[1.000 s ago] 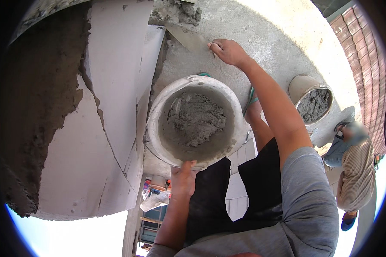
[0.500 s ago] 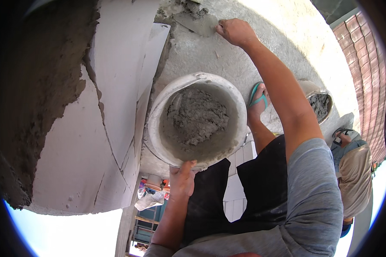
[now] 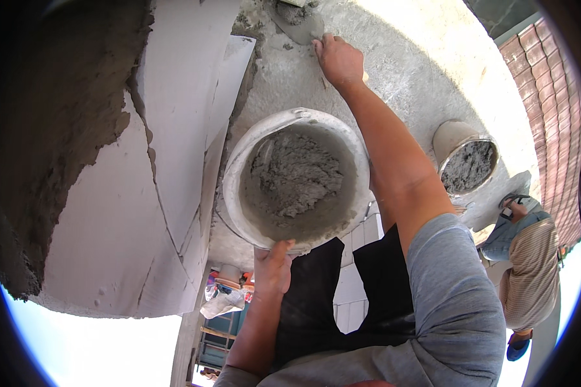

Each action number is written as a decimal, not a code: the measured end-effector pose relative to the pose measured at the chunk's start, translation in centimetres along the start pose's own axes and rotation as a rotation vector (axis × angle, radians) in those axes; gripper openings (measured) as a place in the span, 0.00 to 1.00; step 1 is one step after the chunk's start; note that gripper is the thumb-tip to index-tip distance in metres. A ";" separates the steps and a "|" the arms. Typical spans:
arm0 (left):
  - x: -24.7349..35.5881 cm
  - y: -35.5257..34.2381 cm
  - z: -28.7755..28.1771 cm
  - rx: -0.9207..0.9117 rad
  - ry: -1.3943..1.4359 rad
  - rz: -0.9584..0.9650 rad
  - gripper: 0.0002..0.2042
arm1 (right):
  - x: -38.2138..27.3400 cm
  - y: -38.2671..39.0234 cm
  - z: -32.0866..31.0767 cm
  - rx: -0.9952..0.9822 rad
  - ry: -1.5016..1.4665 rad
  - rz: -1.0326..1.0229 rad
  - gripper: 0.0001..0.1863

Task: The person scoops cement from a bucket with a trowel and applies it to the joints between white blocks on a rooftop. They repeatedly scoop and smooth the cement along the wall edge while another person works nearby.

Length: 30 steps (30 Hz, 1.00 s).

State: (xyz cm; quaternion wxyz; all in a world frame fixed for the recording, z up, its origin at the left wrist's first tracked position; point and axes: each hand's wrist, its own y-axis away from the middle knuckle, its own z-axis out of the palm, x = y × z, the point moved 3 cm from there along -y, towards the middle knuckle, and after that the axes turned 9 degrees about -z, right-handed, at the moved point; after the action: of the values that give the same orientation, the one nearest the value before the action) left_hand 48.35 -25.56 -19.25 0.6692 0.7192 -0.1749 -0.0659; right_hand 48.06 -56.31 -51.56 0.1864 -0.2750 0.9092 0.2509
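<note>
A pale, wide bucket is in front of me, with grey wet mortar in its bottom. My left hand is closed on the bucket's near rim, with the thumb over the edge. Stretched far forward, my right hand is closed at the edge of a thin, flat grey plate that is smeared with mortar. That plate lies low over the concrete floor, beyond the bucket. A small lump of mortar is on its far part, partly cut off by the picture's top.
White block wall rises close on the left, partly coated with dark mortar. A second mortar bucket lies right of my arm. Another person in a striped shirt is at the far right. Red roof tiles border the floor.
My right hand has moved left, along with the flat plate, which now looks turned. The second bucket is more exposed and my sandalled foot is hidden. My left hand stays on the rim.
</note>
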 end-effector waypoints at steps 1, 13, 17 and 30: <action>0.0 -0.2 0.0 0.010 0.003 -0.014 0.25 | 0.4 0.3 -0.3 0.011 0.009 -0.002 0.21; -1.9 -1.9 -1.1 0.061 0.074 0.063 0.30 | -2.5 16.6 -18.6 0.199 0.015 -0.314 0.12; -1.9 -2.0 -1.2 0.108 0.083 0.023 0.30 | -3.2 20.0 -21.9 0.006 -0.008 -0.484 0.13; -0.8 -1.0 -0.3 0.041 0.090 0.015 0.30 | 4.5 7.5 -7.0 -0.059 -0.140 0.220 0.23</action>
State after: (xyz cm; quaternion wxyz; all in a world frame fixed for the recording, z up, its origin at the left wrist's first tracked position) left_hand 47.86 -24.93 -20.37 0.6619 0.7337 -0.1514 -0.0248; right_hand 38.66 -56.65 -45.39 0.2127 -0.1609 0.9108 0.3151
